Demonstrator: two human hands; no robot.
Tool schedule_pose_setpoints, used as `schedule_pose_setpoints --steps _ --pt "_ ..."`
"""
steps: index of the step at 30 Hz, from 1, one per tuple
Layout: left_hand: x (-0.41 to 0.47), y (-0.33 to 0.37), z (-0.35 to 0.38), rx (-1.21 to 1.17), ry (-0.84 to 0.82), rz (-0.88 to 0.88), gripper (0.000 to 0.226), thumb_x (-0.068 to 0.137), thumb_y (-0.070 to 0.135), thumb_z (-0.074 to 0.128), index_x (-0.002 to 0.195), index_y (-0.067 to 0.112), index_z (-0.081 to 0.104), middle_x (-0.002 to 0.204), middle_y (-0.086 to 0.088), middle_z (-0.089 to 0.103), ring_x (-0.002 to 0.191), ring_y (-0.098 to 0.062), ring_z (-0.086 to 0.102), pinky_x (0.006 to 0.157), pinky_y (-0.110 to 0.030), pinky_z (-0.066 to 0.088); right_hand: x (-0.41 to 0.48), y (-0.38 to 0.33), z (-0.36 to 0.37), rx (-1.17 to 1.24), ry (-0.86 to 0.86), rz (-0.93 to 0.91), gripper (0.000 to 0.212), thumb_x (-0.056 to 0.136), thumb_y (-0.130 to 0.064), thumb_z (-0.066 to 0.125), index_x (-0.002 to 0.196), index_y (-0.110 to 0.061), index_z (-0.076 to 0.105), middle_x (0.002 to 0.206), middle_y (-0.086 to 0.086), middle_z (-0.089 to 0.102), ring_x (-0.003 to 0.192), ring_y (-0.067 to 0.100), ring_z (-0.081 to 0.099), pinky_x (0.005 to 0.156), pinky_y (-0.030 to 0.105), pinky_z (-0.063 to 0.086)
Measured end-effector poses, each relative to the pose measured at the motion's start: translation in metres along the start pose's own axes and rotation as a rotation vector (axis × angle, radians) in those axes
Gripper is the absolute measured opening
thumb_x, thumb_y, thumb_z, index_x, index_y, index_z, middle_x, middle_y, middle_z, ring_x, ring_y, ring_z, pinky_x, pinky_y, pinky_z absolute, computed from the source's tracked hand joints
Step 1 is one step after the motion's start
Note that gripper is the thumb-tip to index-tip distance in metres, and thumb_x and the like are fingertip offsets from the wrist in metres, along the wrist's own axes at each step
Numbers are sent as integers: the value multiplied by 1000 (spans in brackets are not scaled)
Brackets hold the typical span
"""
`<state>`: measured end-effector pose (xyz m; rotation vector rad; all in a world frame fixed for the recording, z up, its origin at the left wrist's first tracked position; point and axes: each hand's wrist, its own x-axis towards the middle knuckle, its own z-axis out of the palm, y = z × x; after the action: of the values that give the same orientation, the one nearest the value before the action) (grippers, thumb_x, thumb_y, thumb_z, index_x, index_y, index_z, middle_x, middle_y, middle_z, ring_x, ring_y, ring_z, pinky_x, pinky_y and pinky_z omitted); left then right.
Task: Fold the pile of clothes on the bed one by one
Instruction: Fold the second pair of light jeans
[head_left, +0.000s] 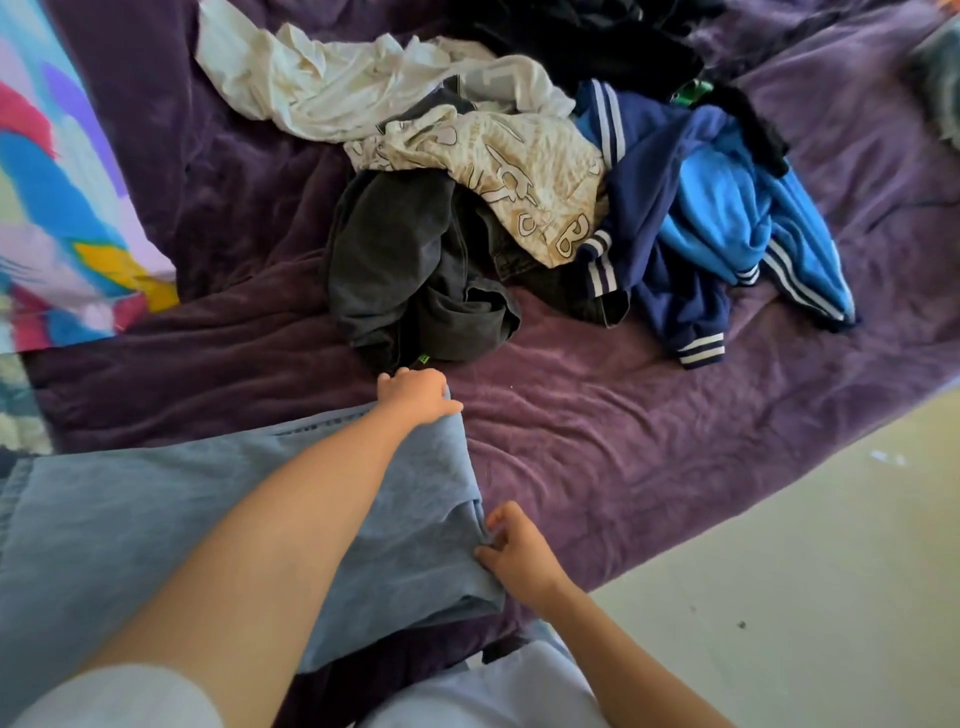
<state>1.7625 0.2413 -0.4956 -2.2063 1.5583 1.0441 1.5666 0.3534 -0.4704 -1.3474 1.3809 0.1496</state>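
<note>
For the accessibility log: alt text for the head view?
The left hand and right hand grip the right edge of a light blue denim garment spread on a purple velvety bedspread. Beyond it lies a jumbled pile of unfolded clothes.

Head-worn, downward (close) over bed (649, 457)

Bare blanket (649, 447) before clothes pile (519, 171)

A purple-covered bed (623, 441) bears a heap of clothes (519, 182), flat blue jeans (130, 519) and a colourful cloth (52, 182).
</note>
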Motion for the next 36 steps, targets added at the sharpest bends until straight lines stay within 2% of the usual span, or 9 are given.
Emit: schedule_pose_setpoints --steps 6,12,16,19,23,25,30,32,36 --pt "1 17 -4 273 79 105 19 88 29 56 104 23 64 112 0 63 112 -21 52 95 -36 30 -3 1 0 -23 -14 -26 24 85 -5 56 89 -19 37 73 -11 40 61 2 35 52 7 35" --pt "16 12 -28 -85 177 -92 10 91 30 56 90 23 63 112 -1 62 118 -22 45 97 -39 30 2 -1 -3 0 27 -67 35 83 -6 57 76 -29 31 74 -13 42 63 1 36 58 6 35" --pt "7 14 -11 -225 199 -93 9 94 24 49 93 27 58 116 -2 60 116 -25 44 90 -37 30 0 11 -3 -15 -71 38 27 85 -8 55 93 -26 38 77 -12 43 65 2 41 57 12 38" --pt "-11 11 4 -183 266 3 41 95 32 46 135 22 43 139 -4 43 126 -28 34 96 -41 32 -6 21 -3 22 -73 153 46 87 -10 54 128 -22 37 98 -8 53 89 11 54 77 20 46" --pt "-76 -6 42 -130 389 29 56 90 26 57 142 14 39 149 -18 32 133 -35 34 103 -46 35 -5 10 5 222 -34 220 62 94 -26 49 147 -16 19 141 3 42 126 20 45 106 32 37" --pt "-117 -19 69 -126 463 -17 51 78 23 69 124 4 59 130 -30 51 114 -49 53 86 -56 47 -5 4 12 271 -42 213 72 89 -25 60 146 -12 18 135 3 45 121 19 48 102 29 41" --pt "-196 -57 127 -44 266 -171 58 72 42 37 102 9 74 108 -24 67 93 -43 66 71 -61 50 -10 -9 8 276 -36 176 76 72 3 74 138 -8 37 104 -3 53 91 13 53 66 10 46" --pt "-207 -67 131 -13 220 -193 60 75 48 36 111 15 71 119 -19 64 105 -38 63 80 -63 47 -14 -23 5 206 8 126 73 74 6 70 138 -7 39 112 2 57 92 13 53 65 11 43" --pt "-193 -92 125 -148 92 -209 58 97 52 28 149 30 19 157 1 16 144 -21 14 116 -46 11 -33 -72 14 87 52 -11 75 82 7 56 146 -19 27 127 4 51 87 12 55 66 15 47"
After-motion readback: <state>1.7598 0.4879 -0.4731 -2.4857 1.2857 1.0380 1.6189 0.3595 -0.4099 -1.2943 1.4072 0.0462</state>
